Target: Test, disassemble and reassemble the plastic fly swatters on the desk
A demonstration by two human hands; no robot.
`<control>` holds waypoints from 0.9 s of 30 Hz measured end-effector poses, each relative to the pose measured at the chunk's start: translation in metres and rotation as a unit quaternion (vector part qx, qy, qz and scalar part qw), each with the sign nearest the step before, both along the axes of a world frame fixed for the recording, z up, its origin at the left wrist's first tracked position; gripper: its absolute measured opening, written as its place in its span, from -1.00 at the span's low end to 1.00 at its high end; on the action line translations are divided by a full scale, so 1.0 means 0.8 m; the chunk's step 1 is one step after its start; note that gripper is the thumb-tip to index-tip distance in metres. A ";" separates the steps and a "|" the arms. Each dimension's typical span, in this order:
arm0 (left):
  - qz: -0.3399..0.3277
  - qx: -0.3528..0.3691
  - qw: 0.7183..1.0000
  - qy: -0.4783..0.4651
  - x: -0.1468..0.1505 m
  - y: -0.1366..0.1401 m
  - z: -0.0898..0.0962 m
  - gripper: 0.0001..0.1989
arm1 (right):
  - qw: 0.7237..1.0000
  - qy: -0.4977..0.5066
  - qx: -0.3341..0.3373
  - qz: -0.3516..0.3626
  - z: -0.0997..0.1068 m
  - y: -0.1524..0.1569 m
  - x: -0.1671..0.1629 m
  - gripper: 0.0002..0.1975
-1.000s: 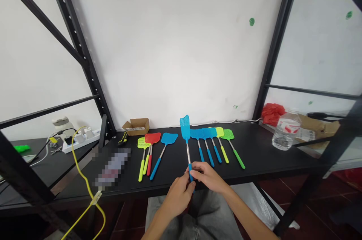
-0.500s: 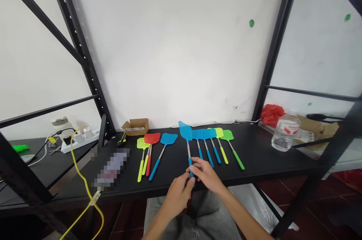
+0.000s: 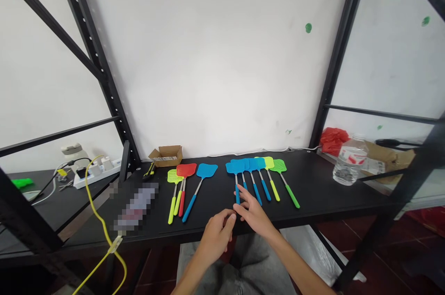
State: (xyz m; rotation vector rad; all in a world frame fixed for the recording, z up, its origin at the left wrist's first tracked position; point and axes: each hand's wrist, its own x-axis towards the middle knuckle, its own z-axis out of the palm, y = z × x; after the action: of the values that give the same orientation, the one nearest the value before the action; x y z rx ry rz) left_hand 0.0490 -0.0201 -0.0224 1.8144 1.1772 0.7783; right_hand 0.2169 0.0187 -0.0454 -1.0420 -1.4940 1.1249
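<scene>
Blue swatter [image 3: 235, 168], handle [image 3: 238, 198] at spread right fingers [image 3: 247, 194], just beyond loosely curled left fingers [image 3: 229, 222]

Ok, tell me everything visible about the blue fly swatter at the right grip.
The blue fly swatter has a broad, plastic-looking head, metallic-looking shaft and blue handle. It appears to lie on the black shelf, leftmost in its row, head toward the wall and overlapping the next blue swatter. The right grip spans the handle; firm contact is unclear.
</scene>
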 end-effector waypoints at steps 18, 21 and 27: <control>0.020 0.087 0.993 0.072 -0.005 -0.011 0.029 -0.57 | 0.987 -0.093 0.087 -0.096 0.011 -0.012 -0.011 -0.70; 0.022 0.084 0.993 0.081 -0.005 -0.011 0.030 -0.55 | 0.988 -0.109 0.087 -0.070 0.013 -0.014 -0.012 -0.68; 0.024 0.089 0.993 0.080 -0.005 -0.010 0.027 -0.55 | 0.988 -0.088 0.080 -0.093 0.017 -0.016 -0.014 -0.62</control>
State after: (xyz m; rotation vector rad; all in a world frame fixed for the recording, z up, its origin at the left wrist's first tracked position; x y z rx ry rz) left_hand 0.0453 -0.0283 -0.0009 2.0329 1.2914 0.7992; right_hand 0.2059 0.0056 -0.0319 -1.1650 -1.5604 0.7845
